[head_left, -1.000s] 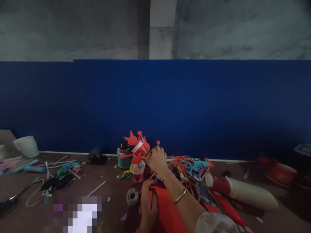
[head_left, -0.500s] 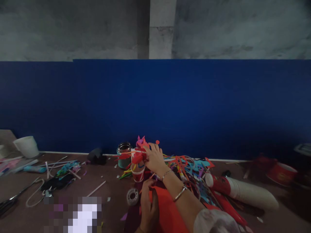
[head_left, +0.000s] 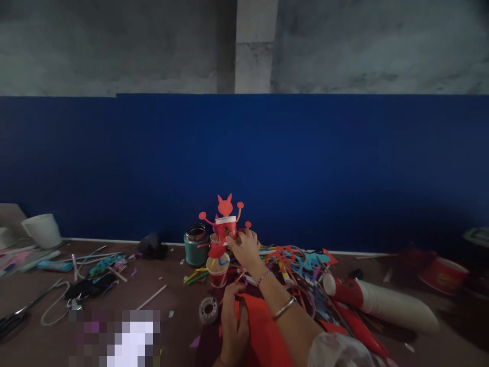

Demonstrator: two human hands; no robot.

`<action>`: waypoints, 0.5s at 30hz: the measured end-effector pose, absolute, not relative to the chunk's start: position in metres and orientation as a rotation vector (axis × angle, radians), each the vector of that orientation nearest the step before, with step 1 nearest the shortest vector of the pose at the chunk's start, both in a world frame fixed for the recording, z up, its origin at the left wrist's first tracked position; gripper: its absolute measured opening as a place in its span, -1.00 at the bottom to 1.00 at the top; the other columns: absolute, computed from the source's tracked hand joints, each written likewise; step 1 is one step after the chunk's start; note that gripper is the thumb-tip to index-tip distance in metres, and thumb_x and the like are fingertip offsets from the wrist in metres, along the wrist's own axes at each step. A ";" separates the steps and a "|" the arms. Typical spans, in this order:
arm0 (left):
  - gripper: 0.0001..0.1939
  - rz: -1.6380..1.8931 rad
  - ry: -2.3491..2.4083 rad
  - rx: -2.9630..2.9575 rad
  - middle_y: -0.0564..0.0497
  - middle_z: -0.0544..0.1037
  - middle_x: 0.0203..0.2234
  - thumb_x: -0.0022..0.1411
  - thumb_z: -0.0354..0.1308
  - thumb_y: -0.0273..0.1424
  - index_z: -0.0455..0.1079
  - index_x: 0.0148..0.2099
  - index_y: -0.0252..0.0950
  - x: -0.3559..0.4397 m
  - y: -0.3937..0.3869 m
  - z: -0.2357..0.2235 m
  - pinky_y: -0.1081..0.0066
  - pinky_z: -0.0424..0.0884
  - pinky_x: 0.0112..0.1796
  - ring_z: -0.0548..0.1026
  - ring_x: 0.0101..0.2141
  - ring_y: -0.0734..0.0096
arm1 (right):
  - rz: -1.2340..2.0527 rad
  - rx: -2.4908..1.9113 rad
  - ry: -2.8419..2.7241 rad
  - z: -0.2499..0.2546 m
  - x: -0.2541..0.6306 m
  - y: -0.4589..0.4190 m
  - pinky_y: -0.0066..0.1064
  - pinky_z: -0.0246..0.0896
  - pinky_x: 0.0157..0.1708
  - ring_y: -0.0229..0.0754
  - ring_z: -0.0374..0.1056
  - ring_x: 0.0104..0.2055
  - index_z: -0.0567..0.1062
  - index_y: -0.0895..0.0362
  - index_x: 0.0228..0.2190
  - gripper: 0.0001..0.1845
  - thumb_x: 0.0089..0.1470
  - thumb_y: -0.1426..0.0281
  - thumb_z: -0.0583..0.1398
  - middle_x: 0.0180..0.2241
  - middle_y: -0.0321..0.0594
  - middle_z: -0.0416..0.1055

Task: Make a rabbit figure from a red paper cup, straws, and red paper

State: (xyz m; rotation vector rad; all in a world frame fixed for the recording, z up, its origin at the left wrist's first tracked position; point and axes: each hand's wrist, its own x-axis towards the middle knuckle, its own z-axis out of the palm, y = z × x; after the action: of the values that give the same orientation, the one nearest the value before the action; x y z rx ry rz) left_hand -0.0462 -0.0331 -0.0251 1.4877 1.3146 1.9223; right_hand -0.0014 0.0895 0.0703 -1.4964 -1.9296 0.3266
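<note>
My right hand (head_left: pixel 246 250) is closed on a red paper-cup figure (head_left: pixel 226 228), held upright above the table. The figure has a cat-eared red paper head, two raised arms with round ends, and red pieces at its base. Just below it stands another paper cup (head_left: pixel 218 270) with coloured strips inside. A purple piece shows partly behind the figure. Nearer to me, my left hand (head_left: pixel 234 323) rests over red paper (head_left: pixel 263 331), its fingers loosely curved and the thumb apart; no object shows in its grasp.
A teal jar (head_left: pixel 196 248) stands left of the cups, with a tape roll (head_left: pixel 208 310) nearer. Coloured paper scraps (head_left: pixel 294 257) and a stack of paper cups (head_left: pixel 389 305) lie right. Scissors (head_left: pixel 19 318) and a white cup (head_left: pixel 43 231) are left. A blue partition (head_left: pixel 244 163) borders the back.
The cup figure first tipped down toward the lower cup, then came upright with its head on top. My right hand turned with it. My left hand has barely moved.
</note>
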 end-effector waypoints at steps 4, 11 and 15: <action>-0.81 1.951 1.290 1.497 -0.12 0.51 -0.26 0.26 -0.05 -0.43 0.37 -0.16 -0.27 -0.047 -0.033 -0.027 0.26 0.38 -0.14 0.47 -0.18 0.23 | 0.201 -1.535 -1.969 0.062 -0.003 0.085 0.05 -0.13 0.12 0.17 -0.14 0.28 0.55 0.12 -0.24 -0.53 0.06 0.01 0.12 0.21 0.05 0.11; -0.78 1.952 1.283 1.530 -0.12 0.50 -0.22 0.23 -0.05 -0.50 0.36 -0.13 -0.28 -0.047 -0.031 -0.030 0.27 0.37 -0.13 0.47 -0.16 0.24 | 0.227 -1.537 -2.040 0.063 -0.003 0.077 0.06 -0.13 0.14 0.16 -0.13 0.29 0.52 0.17 -0.19 -0.49 0.06 0.02 0.12 0.22 0.08 0.10; -0.79 1.954 1.289 1.551 -0.11 0.50 -0.23 0.22 -0.05 -0.52 0.36 -0.14 -0.26 -0.047 -0.030 -0.030 0.28 0.37 -0.13 0.46 -0.16 0.25 | 0.261 -1.525 -2.027 0.066 -0.003 0.076 0.07 -0.10 0.13 0.17 -0.08 0.27 0.50 0.21 -0.14 -0.46 0.04 0.04 0.14 0.20 0.13 0.13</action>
State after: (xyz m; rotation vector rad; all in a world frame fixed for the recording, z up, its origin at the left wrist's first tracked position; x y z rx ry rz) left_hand -0.0473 -0.0302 -0.0299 1.5513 1.2888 1.9542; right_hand -0.0031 0.0756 0.0659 -1.5248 -2.0266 0.2605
